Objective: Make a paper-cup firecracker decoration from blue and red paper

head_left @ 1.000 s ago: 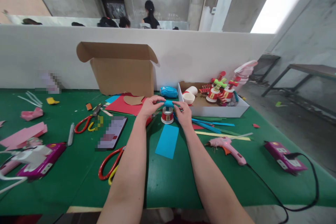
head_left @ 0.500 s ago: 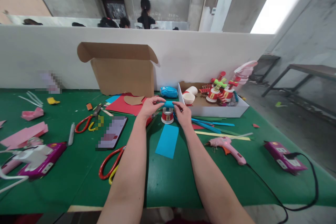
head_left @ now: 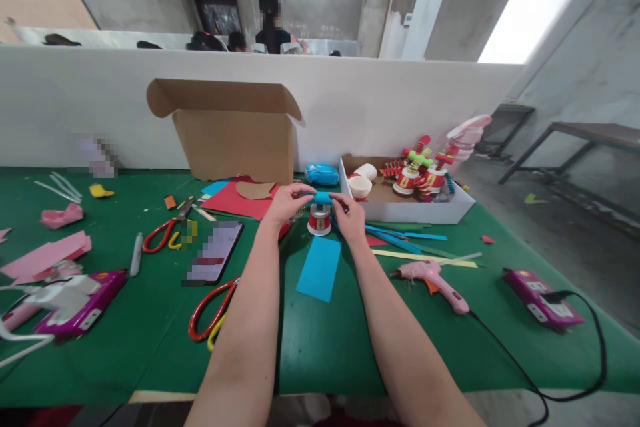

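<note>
My left hand and my right hand pinch the two ends of a small blue paper roll. The roll lies across the top of an upturned red and white paper cup that stands on the green table. Both hands have their fingers closed on the roll. A blue paper rectangle lies flat just in front of the cup, between my forearms.
A pink glue gun lies at the right, its cable running to a purple box. Red scissors and a phone lie at the left. A white tray with finished cup figures and an open cardboard box stand behind.
My hands and the roll have stayed almost still on the cup. A person behind the white partition has moved to the left.
</note>
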The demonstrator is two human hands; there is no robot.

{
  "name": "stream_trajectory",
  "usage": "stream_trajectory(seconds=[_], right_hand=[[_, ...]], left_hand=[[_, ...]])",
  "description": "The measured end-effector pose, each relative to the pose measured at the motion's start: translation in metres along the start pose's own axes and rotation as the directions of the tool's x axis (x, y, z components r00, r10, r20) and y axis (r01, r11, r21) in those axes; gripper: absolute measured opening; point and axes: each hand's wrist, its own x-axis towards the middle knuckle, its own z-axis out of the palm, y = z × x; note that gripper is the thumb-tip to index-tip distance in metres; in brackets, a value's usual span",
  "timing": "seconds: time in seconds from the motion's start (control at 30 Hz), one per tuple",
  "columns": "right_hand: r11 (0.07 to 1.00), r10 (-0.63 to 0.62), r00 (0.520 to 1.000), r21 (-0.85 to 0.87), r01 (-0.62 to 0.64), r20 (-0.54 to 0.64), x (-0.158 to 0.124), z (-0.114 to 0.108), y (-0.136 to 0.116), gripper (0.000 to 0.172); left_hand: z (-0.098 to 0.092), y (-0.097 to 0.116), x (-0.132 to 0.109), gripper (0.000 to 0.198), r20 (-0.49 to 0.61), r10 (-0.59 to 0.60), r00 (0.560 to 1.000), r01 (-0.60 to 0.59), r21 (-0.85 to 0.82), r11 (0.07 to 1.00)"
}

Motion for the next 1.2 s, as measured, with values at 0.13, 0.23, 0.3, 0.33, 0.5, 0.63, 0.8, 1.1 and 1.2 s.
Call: stream_trajectory(seconds=[0.13,0.23,0.3,0.33,0.5,0.63,0.8,1.1,1.2], right_hand=[[1.0,0.0,1.0,0.001,0.0,-0.002,0.0,0.0,-0.001,0.03],[1.0,-0.007,1.0,-0.001,0.007,-0.005,0.0,0.0,-0.001,0.029],[1.0,-0.015,1.0,-0.008,0.015,-0.008,0.0,0.0,-0.001,0.029],[1.0,-0.016,1.0,-0.01,0.016,-0.007,0.001,0.0,-0.001,0.029],[1.0,-0.023,0.999,-0.014,0.023,-0.043,0.001,-0.001,-0.004,0.03],[0.999,-0.003,0.98,0.045,0.012,-0.197,0.002,-0.004,-0.005,0.037],[0.994,0.076,0.949,0.095,-0.049,-0.306,0.004,-0.006,-0.002,0.044],[0.983,0.126,0.878,0.178,-0.047,-0.462,0.006,-0.011,-0.025,0.036],[0.969,0.166,0.878,0.239,-0.061,-0.448,0.0,-0.011,-0.031,0.04]], left_hand=[[0.0,0.001,0.0,0.022,-0.006,-0.004,1.0,0.004,0.007,1.0],[0.0,0.002,0.0,0.022,-0.006,-0.006,1.0,0.006,0.004,1.0],[0.0,0.001,0.0,0.022,-0.004,0.002,1.0,-0.002,0.003,1.0],[0.0,0.001,0.0,0.021,-0.005,0.006,1.0,-0.006,0.002,1.0],[0.0,0.002,0.0,0.022,-0.011,0.006,1.0,-0.006,0.001,1.0],[-0.004,0.007,-0.001,0.029,-0.063,-0.001,0.998,0.002,0.006,1.0],[-0.009,0.01,0.001,0.036,-0.243,-0.004,0.97,-0.003,-0.029,1.0],[-0.009,0.019,0.002,0.029,-0.575,-0.1,0.812,0.071,-0.072,0.995],[-0.007,0.02,-0.016,0.029,-0.612,-0.062,0.789,0.063,-0.019,0.998]])
